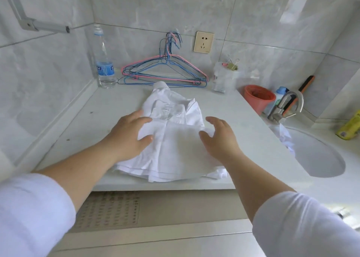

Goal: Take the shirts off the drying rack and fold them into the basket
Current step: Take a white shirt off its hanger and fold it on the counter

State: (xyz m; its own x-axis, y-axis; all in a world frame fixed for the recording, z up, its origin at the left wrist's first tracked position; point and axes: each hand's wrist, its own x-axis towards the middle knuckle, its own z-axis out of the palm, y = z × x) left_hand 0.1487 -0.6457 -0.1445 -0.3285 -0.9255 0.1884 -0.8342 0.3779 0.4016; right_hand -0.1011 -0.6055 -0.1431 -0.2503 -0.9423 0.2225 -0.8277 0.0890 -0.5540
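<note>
While a heap of bare pink and blue wire hangers [164, 71] against the tiled wall is suggesting the shirts are already off the rack, the folding is looking partly done: a white collared cotton shirt [173, 135] is lying on the pale stone counter [93, 118], sides seemingly tucked under, collar pointing away from the person, long axis running front to back. The left hand [129, 133] is resting on its left edge and the right hand [219, 137] is touching its right, fingers relaxed, gripping nothing. No basket is showing, so stowing is remaining.
</note>
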